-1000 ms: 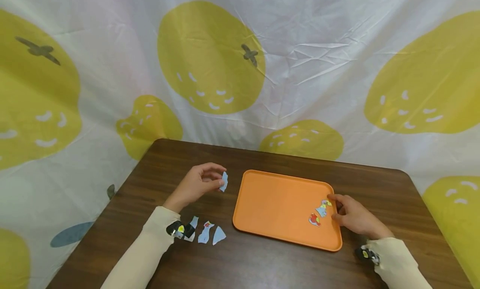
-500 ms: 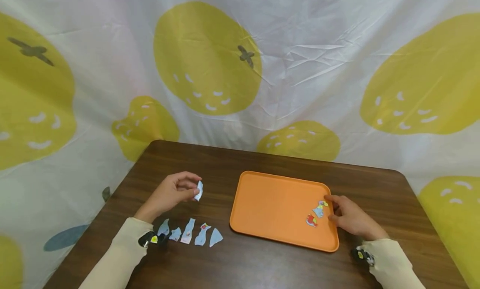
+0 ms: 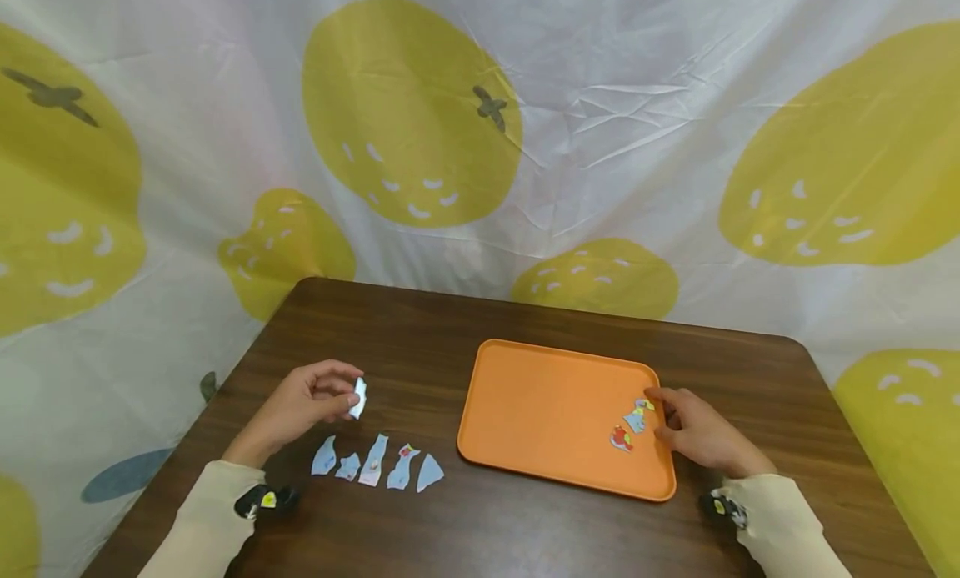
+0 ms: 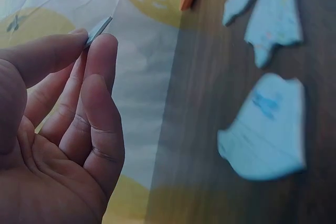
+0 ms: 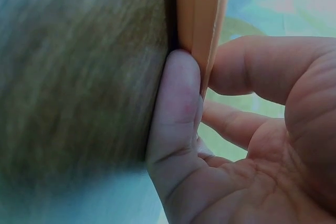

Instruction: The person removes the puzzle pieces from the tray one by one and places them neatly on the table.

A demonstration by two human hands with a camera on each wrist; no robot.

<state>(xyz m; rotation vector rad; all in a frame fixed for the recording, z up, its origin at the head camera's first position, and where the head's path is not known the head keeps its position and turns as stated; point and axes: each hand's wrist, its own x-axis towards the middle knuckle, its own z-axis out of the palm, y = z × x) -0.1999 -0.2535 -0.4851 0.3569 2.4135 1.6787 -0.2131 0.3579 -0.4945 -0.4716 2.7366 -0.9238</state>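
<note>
My left hand (image 3: 300, 401) pinches a pale puzzle piece (image 3: 359, 398) between thumb and fingertips, above the left part of the table. In the left wrist view that puzzle piece (image 4: 100, 31) shows nearly edge-on. Just below the hand, several light-blue, irregular puzzle pieces (image 3: 373, 461) lie in a row on the wood, one with a red mark. On the right, my right hand (image 3: 699, 429) grips the right rim of an orange tray (image 3: 547, 419); in the right wrist view, fingers lie on both sides of the tray's edge (image 5: 197, 14). Colourful puzzle pieces (image 3: 635, 420) rest inside the tray near that hand.
The dark wooden table (image 3: 525, 528) carries everything. Behind it and along the left hangs a white curtain (image 3: 600, 144) with large yellow fruit prints. The tray's raised rim stands between the row of pieces and the right hand.
My left hand has moved left and towards me with its puzzle piece, away from the tray, uncovering more of the row. The right hand keeps its grip on the tray.
</note>
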